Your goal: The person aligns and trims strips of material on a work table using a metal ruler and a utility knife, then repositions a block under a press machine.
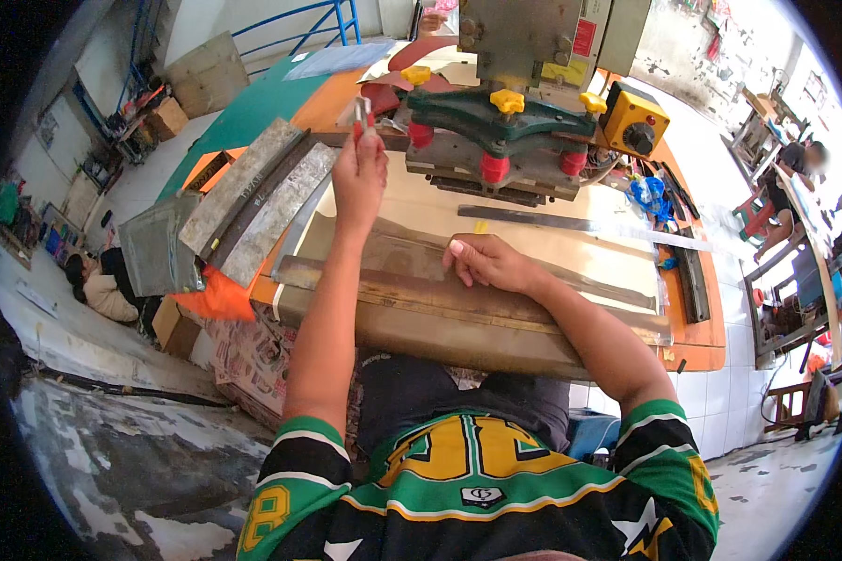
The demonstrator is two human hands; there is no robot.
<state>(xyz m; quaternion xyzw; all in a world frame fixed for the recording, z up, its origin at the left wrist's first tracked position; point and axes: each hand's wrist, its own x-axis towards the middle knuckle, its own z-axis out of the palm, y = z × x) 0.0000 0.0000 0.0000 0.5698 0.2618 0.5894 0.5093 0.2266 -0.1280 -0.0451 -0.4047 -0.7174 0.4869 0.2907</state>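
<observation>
A: What was shown in the head view?

B: A red-and-silver tool (363, 114) was gripped by the left hand (359, 182); the right hand (485, 262), loosely curled, was rested on the desk's (706, 350) brown sheet (402, 257).

A: Progress?

B: The sheet was laid out; what remained could not be judged.

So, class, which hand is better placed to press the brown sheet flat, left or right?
Likely the right hand: it appears to rest on the brown sheet, while the left hand is raised, gripping a red-handled tool.
</observation>
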